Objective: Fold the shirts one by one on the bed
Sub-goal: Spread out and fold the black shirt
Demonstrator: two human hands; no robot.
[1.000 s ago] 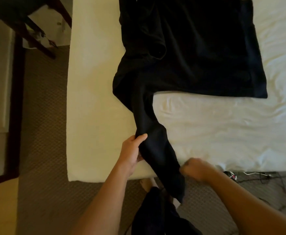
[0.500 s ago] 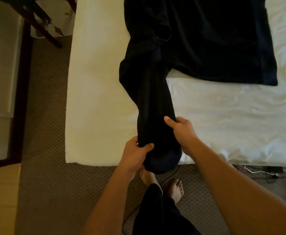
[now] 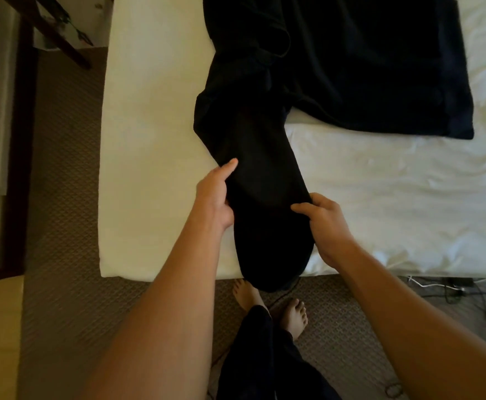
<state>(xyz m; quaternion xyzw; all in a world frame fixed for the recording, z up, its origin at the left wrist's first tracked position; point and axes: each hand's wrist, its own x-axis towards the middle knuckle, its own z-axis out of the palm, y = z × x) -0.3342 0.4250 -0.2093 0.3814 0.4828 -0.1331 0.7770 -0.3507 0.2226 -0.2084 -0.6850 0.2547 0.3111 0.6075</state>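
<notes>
Both hands grip a black shirt sleeve at the bed's near edge.
The left hand [image 3: 214, 194] and right hand [image 3: 326, 223] pinch the sleeve [image 3: 264, 197] between them; the shirt [image 3: 365, 62] body lies beyond them on the bed [image 3: 149, 140].

The bed [image 3: 155, 157] has a white sheet, smooth on the 9 o'clock side and wrinkled toward 3 o'clock. A black shirt [image 3: 365, 67] lies spread flat on it at 12 to 1 o'clock. One long sleeve [image 3: 253, 157] runs from it toward 6 o'clock, and its end hangs over the near edge of the bed.
</notes>
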